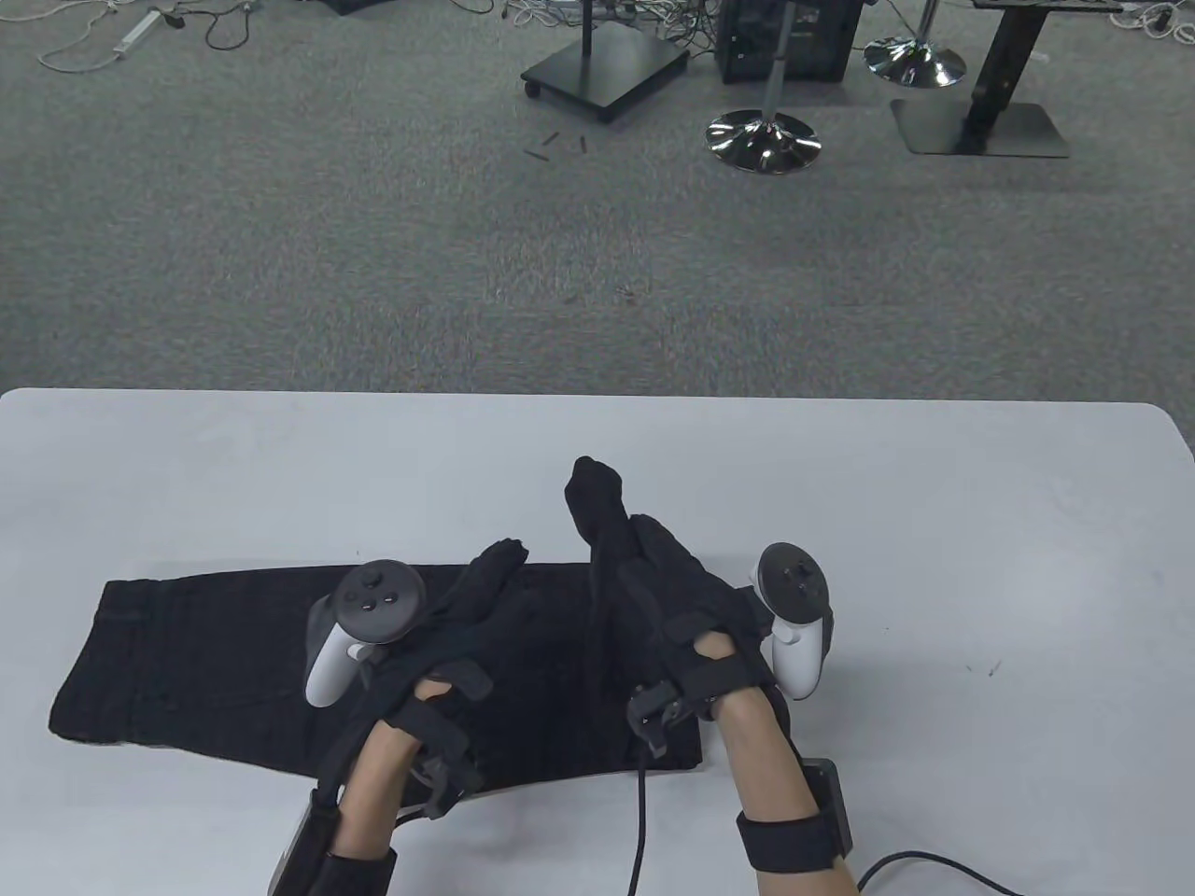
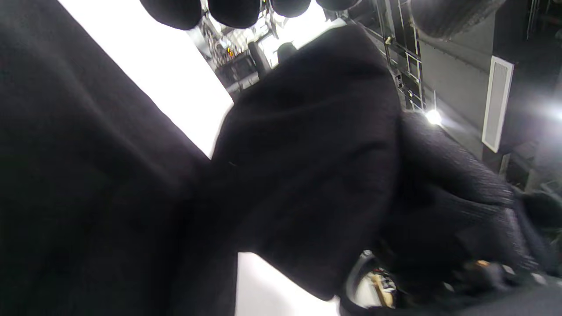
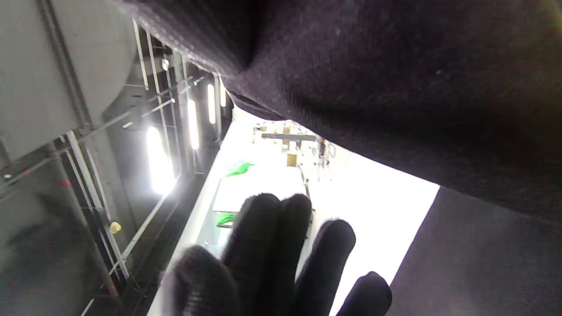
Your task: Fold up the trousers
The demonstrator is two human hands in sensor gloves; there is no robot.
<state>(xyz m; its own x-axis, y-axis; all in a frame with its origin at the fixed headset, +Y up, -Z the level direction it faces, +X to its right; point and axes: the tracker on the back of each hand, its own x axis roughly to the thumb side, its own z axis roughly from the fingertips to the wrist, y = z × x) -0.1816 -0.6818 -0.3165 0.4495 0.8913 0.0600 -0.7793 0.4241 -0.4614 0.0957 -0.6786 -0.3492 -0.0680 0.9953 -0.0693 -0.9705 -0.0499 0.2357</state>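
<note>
Seen from above, the black trousers (image 1: 187, 663) lie flat on the near half of the white desk (image 1: 934, 523), stretched from the left side to about the middle, close to the near edge. The left hand (image 1: 448, 635) rests on the cloth with its fingers stretched forward and lying flat; its grip is wide and holds nothing that can be seen. A white-and-grey tracker (image 1: 359, 625) sits on its back. The right hand (image 1: 672, 597) is at the right end of the trousers, lifted a little, with a strip of black cloth running up along it to a point past the far edge of the garment. Glove and cloth are both black, so I cannot tell whether this grip is pinching the fabric or only lying under it. A second tracker (image 1: 794, 616) is strapped to that hand. Beyond the desk lies grey carpet (image 1: 373, 280) with chrome stool bases (image 1: 764, 140) and cables.

In the left wrist view, dark fabric (image 2: 307, 175) fills most of the picture, with rounded fingertips (image 2: 235, 11) along the top edge and a bright wedge of desk between folds.

In the right wrist view, a sheet of the trousers (image 3: 395, 87) hangs across the top, and four gloved fingers (image 3: 263, 245) rise spread from the bottom edge, apart from that cloth.
</note>
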